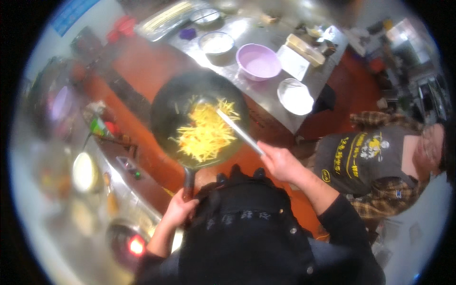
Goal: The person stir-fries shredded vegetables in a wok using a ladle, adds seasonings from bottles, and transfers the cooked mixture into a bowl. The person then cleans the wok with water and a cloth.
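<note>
My left hand point(180, 206) grips the handle of a dark wok point(165, 124), which is held in the air in front of my body. Inside the wok lies a heap of thin yellow shreds point(206, 142), probably shredded potato, with small red bits among them. My right hand point(281, 162) is closed around the light-coloured handle of a long cooking ladle or spatula point(240, 131). The head of that tool is down at the far side of the heap, mostly hidden by shreds and haze.
A steel table point(245, 30) ahead carries a lilac basin point(258, 62), white bowls point(295, 96) and a white board. At left, a stove counter point(124, 192) has a glowing burner point(136, 245). A person in an apron point(359, 156) stands close on the right.
</note>
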`<state>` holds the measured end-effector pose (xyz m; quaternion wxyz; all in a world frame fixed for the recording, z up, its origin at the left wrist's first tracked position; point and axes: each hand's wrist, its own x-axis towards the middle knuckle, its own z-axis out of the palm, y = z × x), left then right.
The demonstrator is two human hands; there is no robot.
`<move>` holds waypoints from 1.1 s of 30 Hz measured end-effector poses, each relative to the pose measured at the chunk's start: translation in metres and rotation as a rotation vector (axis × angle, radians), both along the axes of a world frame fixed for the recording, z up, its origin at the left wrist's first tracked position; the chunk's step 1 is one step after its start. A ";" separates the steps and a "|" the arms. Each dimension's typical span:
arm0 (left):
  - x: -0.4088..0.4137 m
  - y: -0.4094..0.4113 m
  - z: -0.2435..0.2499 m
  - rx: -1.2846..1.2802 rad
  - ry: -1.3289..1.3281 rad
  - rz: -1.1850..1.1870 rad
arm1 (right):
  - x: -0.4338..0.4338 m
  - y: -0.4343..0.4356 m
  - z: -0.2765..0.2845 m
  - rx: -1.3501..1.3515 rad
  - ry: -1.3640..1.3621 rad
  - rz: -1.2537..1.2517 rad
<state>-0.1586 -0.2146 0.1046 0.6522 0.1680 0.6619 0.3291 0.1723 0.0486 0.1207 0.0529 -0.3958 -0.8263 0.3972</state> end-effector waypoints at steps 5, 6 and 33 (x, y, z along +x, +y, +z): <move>0.005 -0.003 -0.016 0.008 -0.062 0.072 | 0.021 -0.009 -0.005 0.215 0.045 0.091; 0.010 -0.002 -0.012 0.007 -0.036 0.047 | 0.020 -0.008 -0.017 0.300 0.086 0.068; 0.015 -0.063 -0.108 -0.125 0.052 -0.041 | -0.009 -0.126 -0.158 -1.650 0.348 -0.321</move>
